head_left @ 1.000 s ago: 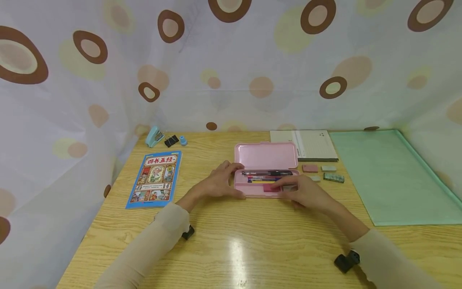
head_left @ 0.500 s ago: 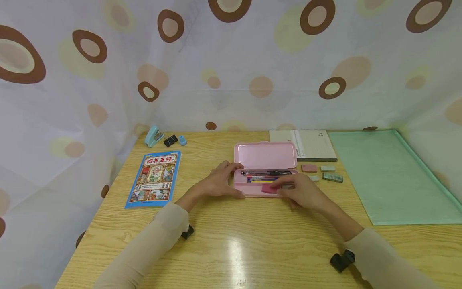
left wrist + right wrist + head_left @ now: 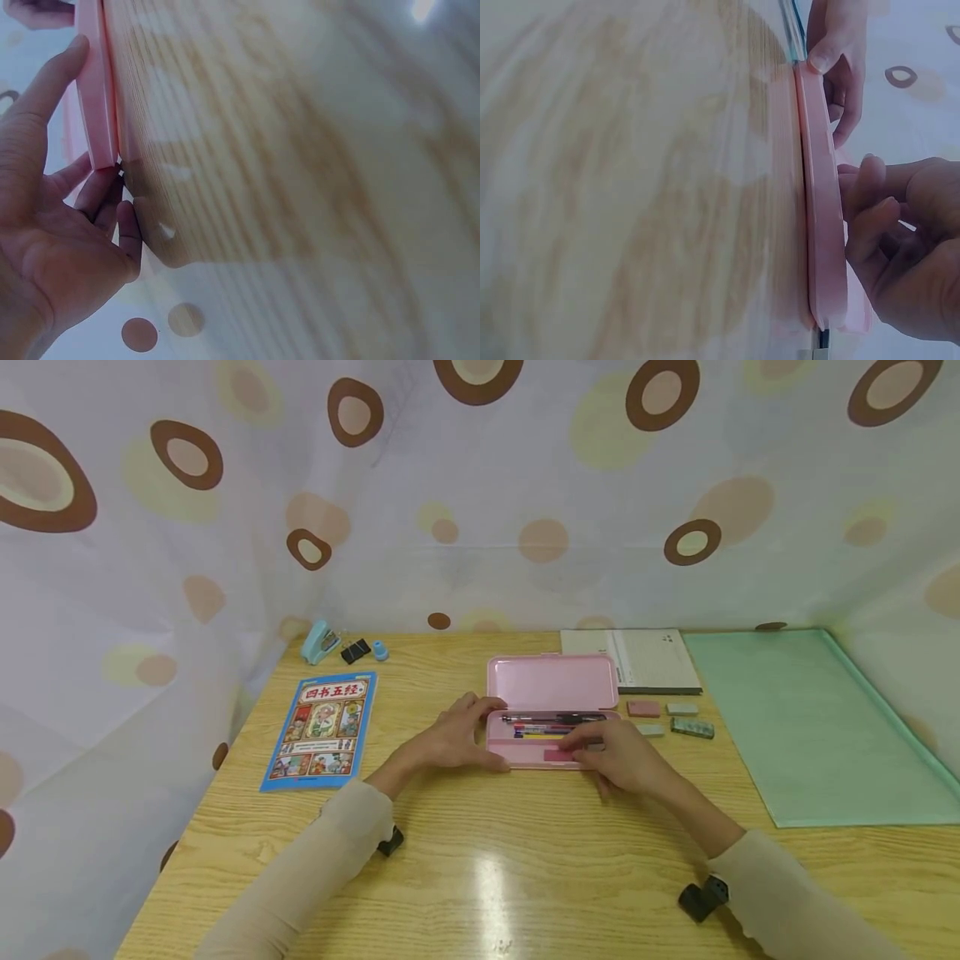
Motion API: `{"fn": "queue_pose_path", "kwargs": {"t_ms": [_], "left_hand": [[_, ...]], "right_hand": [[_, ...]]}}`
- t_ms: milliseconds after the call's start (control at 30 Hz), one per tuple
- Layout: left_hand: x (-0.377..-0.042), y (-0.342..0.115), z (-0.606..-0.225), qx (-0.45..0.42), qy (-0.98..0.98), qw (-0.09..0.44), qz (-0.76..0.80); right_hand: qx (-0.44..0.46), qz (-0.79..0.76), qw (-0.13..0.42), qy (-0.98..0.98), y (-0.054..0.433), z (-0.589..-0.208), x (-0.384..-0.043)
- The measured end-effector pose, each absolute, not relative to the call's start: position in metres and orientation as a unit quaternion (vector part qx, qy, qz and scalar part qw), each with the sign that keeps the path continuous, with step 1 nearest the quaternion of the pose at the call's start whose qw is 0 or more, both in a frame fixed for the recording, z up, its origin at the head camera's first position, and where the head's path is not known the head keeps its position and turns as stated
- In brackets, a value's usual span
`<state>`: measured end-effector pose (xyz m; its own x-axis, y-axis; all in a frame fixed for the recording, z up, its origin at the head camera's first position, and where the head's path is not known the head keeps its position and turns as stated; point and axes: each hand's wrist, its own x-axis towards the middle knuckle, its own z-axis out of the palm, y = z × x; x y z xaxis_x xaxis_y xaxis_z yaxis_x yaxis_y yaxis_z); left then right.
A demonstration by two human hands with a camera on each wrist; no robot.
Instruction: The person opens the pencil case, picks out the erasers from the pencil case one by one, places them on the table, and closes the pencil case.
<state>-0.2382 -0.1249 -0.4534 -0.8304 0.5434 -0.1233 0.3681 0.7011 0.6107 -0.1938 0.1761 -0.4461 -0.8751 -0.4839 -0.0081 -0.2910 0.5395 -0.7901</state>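
Observation:
A pink pencil case (image 3: 525, 763) lies on the table with its lid (image 3: 553, 683) raised at the back. Its left end is held by my left hand (image 3: 453, 739), thumb at the front wall and fingers at the side. My right hand (image 3: 626, 756) reaches into the front compartment, where thumb and fingers pinch a dark pink eraser (image 3: 557, 755). Several pens (image 3: 540, 732) lie in the compartment behind. In the right wrist view the case wall (image 3: 825, 202) hides the eraser and the fingertips. The left wrist view shows the left thumb (image 3: 64, 75) against the case.
Several erasers (image 3: 643, 709) lie right of the case. A notebook (image 3: 660, 662) is behind them, a green mat (image 3: 817, 735) farther right. On the left are a blue-bordered book (image 3: 318, 731), a stapler (image 3: 320, 642), a black binder clip (image 3: 356, 651) and a small blue object (image 3: 380, 651).
The dark pink eraser, tilted half a second ago, now lies flatter in the front compartment. My right hand has shifted slightly left with it. The left hand stays on the case.

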Motion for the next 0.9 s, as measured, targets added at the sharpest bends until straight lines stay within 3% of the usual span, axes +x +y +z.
{"fn": "queue_pose_path", "kwargs": {"t_ms": [433, 567, 733, 900], "left_hand": [[-0.2373, -0.1244, -0.4516, 0.250, 0.910, 0.148, 0.296], [-0.2374, -0.1238, -0.4508, 0.252, 0.909, 0.147, 0.298], [-0.2382, -0.1235, -0.4510, 0.252, 0.909, 0.150, 0.298], [-0.2377, -0.1239, -0.4515, 0.249, 0.910, 0.149, 0.296]], "right_hand": [[-0.207, -0.444, 0.136, 0.861, 0.1723, -0.4474, -0.1960], [-0.221, -0.437, 0.130, 0.862, 0.1717, -0.4458, -0.1964], [-0.251, -0.394, 0.084, 0.880, 0.1741, -0.4447, -0.1966], [-0.240, -0.401, 0.104, 0.878, 0.1765, -0.4449, -0.1968]]}}
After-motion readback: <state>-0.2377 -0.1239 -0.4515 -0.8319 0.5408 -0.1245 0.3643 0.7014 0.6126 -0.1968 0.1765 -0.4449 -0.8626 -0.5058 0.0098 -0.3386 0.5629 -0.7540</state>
